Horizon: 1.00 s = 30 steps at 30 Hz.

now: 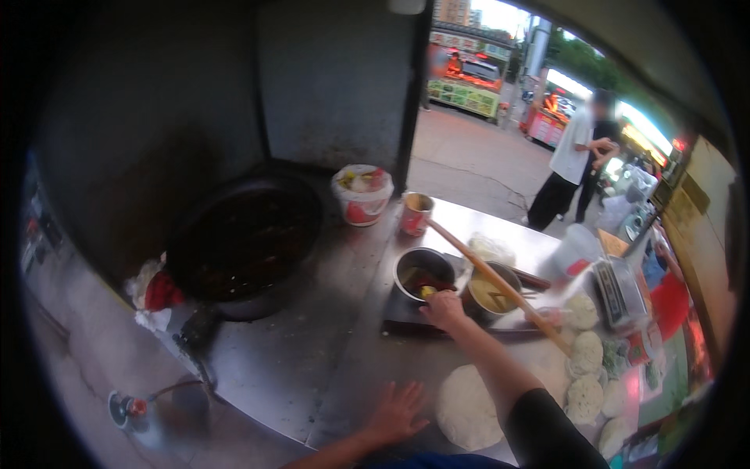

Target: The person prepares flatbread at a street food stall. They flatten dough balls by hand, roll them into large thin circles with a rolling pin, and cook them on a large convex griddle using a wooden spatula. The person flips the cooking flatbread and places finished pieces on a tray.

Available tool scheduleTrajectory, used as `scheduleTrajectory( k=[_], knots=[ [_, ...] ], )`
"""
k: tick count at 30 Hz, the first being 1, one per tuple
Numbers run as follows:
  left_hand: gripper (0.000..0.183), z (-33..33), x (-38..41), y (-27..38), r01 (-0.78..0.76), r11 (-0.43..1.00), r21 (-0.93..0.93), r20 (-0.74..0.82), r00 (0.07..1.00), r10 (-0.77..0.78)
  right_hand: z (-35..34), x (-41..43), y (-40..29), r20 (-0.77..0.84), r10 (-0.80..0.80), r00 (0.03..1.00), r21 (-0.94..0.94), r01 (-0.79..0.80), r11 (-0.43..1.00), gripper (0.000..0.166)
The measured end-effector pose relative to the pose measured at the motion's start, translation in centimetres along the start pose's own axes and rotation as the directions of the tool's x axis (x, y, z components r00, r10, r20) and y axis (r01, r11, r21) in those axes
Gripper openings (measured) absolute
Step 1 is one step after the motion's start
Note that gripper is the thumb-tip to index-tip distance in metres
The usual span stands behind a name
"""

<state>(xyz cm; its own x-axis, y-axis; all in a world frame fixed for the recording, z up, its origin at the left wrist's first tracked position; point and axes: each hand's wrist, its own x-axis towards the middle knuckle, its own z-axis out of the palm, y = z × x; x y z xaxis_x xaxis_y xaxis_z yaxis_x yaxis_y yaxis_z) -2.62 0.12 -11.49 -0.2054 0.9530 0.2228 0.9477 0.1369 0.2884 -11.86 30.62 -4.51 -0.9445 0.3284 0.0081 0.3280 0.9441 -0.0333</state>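
Note:
My right hand [443, 308] reaches to the near rim of a round metal pot [404, 292] with dark contents. Its fingers close on a small yellow item [428, 291], which I cannot identify at this size. Beside it, a second metal pot [481, 293] holds a yellowish liquid or paste. Fingers apart, my left hand [398, 413] is palm down over the steel counter [275, 363] and holds nothing. A flat round of dough [469, 407] lies between my left hand and right forearm, which partly covers it. A long wooden rolling pin [498, 281] slants across the second pot.
A large dark pan [246, 246] sits at the left. Behind stand a white bucket [363, 196] and a red can [416, 214]. Several dough pieces [585, 400] line the right side, near a scale [621, 293]. A gas cylinder [158, 422] stands below left. Two people [571, 152] stand outside.

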Motion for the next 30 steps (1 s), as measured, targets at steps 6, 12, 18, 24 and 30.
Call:
scheduleTrajectory(
  k=[6, 12, 18, 24, 30],
  knots=[
    [0.076, -1.0, -0.5, -1.1, 0.022, 0.996, -0.084, -0.089, 0.996, -0.030, 1.3, 5.1, -1.5, 0.300, 0.028, 0.953, -0.199, 0.034, 0.980, 0.056],
    [0.074, -2.1, 0.2, -0.5, 0.030, 0.973, -0.228, -0.202, 0.976, -0.078, 0.7, 4.5, -0.7, 0.301, 0.087, 0.950, -0.220, -0.020, 0.975, 0.055],
    [0.073, 1.6, 1.2, -0.8, 0.306, 0.950, -0.060, -0.106, 0.945, -0.311, 1.0, -5.6, -1.0, -0.562, -0.095, 0.822, 0.134, 0.204, 0.970, 0.051],
    [0.081, 1.2, 7.9, -1.2, 0.102, 0.427, -0.899, -0.128, 0.870, -0.477, 3.1, -24.2, -6.1, -0.067, 0.002, 0.998, 0.933, 0.062, 0.355, 0.052],
    [0.085, -1.3, 12.1, 14.8, 0.114, -0.117, -0.987, 0.143, 0.948, -0.285, -1.3, -30.7, -6.0, -0.220, 0.418, 0.882, 0.973, 0.228, 0.031, 0.079]
  ],
)
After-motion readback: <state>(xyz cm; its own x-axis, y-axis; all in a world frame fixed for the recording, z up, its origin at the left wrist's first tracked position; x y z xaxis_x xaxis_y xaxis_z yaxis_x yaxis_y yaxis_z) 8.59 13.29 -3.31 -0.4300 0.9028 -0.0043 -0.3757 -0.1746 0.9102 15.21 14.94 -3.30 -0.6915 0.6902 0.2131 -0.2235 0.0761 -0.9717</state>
